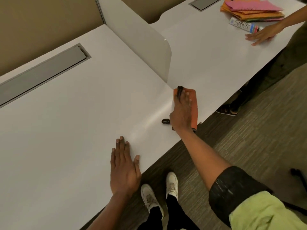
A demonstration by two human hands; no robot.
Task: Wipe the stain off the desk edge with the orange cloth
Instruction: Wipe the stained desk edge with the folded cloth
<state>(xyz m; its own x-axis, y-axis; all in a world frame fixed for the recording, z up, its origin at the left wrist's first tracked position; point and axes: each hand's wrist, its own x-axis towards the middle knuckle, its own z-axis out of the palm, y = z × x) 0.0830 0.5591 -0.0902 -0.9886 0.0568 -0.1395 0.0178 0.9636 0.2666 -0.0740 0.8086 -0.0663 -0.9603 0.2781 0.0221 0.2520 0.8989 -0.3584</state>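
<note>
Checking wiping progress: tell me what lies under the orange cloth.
Only the white desk shows around the orange cloth, pressed down by the right hand. A black mark lies uncovered beside it. Anything beneath is hidden.

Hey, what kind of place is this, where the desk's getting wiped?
Probably an open-plan office or study room: long white desks separated by a low divider panel, a recessed cable hatch set into the desktop, and a grey carpeted floor.
</note>
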